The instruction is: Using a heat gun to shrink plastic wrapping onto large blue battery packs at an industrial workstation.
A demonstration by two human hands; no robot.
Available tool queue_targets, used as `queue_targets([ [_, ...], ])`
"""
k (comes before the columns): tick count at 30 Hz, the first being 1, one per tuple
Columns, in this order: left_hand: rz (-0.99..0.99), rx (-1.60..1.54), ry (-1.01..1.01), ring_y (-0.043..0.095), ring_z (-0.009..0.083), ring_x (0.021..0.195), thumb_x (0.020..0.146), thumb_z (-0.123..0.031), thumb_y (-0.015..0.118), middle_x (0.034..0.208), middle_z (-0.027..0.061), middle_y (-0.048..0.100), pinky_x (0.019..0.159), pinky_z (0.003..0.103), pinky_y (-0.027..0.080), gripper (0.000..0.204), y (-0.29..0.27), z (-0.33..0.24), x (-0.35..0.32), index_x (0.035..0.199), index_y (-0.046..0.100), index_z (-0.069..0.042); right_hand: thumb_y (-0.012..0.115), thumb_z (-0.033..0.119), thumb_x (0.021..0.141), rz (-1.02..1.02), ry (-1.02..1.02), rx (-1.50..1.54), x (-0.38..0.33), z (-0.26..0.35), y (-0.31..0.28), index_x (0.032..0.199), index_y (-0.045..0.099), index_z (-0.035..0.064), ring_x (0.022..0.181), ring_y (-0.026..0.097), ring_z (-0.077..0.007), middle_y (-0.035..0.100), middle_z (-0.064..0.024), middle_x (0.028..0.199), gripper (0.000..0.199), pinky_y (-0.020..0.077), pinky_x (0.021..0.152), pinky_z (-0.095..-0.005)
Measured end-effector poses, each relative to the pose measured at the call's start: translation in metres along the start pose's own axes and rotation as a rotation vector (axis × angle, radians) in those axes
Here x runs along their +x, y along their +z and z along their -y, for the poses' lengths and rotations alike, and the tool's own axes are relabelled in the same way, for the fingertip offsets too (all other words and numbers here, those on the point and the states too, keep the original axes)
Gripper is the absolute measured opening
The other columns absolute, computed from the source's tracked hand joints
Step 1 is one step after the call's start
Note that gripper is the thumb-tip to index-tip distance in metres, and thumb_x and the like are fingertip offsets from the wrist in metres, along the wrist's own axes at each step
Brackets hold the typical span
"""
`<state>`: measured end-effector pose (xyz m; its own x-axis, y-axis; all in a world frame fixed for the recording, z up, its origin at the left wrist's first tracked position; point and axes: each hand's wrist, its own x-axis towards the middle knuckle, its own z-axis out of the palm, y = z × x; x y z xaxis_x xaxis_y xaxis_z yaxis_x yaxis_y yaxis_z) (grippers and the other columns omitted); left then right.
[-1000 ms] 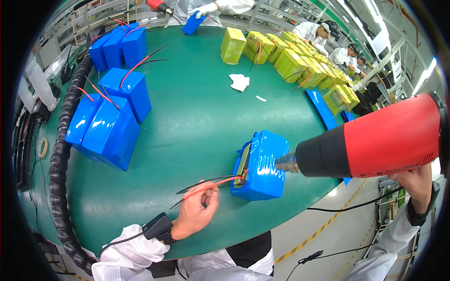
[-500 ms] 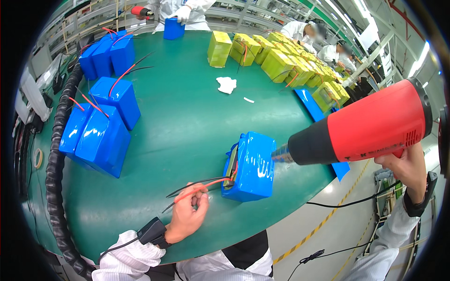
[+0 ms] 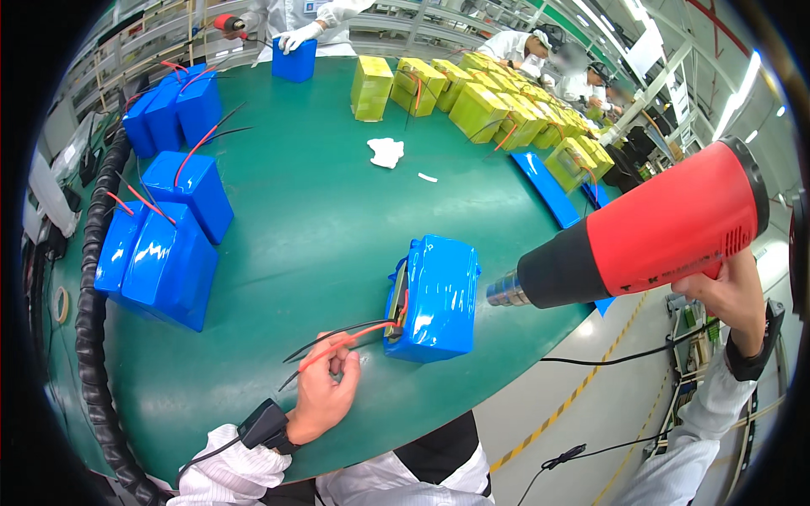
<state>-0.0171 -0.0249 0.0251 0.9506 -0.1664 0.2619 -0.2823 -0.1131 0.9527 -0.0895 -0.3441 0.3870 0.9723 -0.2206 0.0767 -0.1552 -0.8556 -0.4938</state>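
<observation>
From my remote post, I note the blue-wrapped battery pack (image 3: 439,295) on the green table (image 3: 287,295), right of my left hand (image 3: 327,395), which pinches its red lead (image 3: 364,330); whether the black lead (image 3: 308,345) is gripped too, I cannot tell. The pack's long axis looks near-to-far, leads leaving leftward. My right hand (image 3: 732,295), farther off, grips the heat gun (image 3: 675,223), nozzle (image 3: 508,290) just right of the pack, seemingly apart.
</observation>
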Motion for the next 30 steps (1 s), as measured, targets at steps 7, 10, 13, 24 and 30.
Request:
queue_targets([
  [7, 0.014, 0.006, -0.021, 0.044, 0.0105, 0.066, 0.088, 0.002, 0.062, 0.081, 0.0034, 0.051, 0.059, 0.027, 0.04, 0.02, -0.001, 0.0, 0.0, 0.108, 0.06, 0.004, 0.09, 0.003, 0.07, -0.038, 0.001, 0.014, -0.002, 0.0, 0.001, 0.12, 0.059, -0.0013, 0.099, 0.068, -0.0162, 0.071, -0.007, 0.108, 0.058, 0.0536, 0.088, -0.0328],
  [10, 0.008, 0.013, 0.001, 0.045, 0.0106, 0.066, 0.088, 0.002, 0.062, 0.082, 0.0037, 0.052, 0.059, 0.027, 0.04, 0.02, -0.001, 0.001, 0.001, 0.108, 0.06, 0.005, 0.091, 0.004, 0.069, -0.02, 0.076, -0.073, -0.003, 0.001, 0.0, 0.119, 0.06, -0.0009, 0.1, 0.068, -0.0163, 0.071, -0.0065, 0.108, 0.059, 0.0535, 0.088, -0.0329],
  [13, 0.011, 0.009, -0.009, 0.045, 0.0108, 0.066, 0.088, 0.002, 0.062, 0.082, 0.0039, 0.052, 0.059, 0.028, 0.04, 0.02, 0.001, 0.001, -0.001, 0.108, 0.06, 0.005, 0.091, 0.003, 0.069, 0.019, 0.025, 0.02, -0.006, -0.008, -0.005, 0.119, 0.061, -0.0006, 0.099, 0.068, -0.0161, 0.071, -0.0065, 0.107, 0.058, 0.0534, 0.088, -0.033],
  [24, 0.02, 0.027, -0.014, 0.043, 0.0055, 0.068, 0.092, 0.001, 0.062, 0.082, -0.0006, 0.052, 0.061, 0.022, 0.038, 0.018, 0.0, 0.001, 0.0, 0.109, 0.058, 0.003, 0.088, 0.001, 0.07, 0.025, -0.051, 0.055, -0.005, -0.012, -0.003, 0.124, 0.056, -0.002, 0.094, 0.068, -0.0157, 0.069, -0.0072, 0.107, 0.063, 0.0558, 0.081, -0.0326],
  [30, 0.005, 0.018, -0.015, 0.045, 0.0106, 0.065, 0.088, 0.002, 0.062, 0.08, 0.0038, 0.051, 0.059, 0.027, 0.04, 0.021, 0.001, 0.0, 0.0, 0.109, 0.059, 0.004, 0.087, -0.002, 0.068, -0.001, 0.005, 0.047, -0.006, -0.005, -0.003, 0.12, 0.058, -0.0029, 0.087, 0.069, -0.015, 0.07, -0.0077, 0.102, 0.06, 0.0561, 0.073, -0.0295],
])
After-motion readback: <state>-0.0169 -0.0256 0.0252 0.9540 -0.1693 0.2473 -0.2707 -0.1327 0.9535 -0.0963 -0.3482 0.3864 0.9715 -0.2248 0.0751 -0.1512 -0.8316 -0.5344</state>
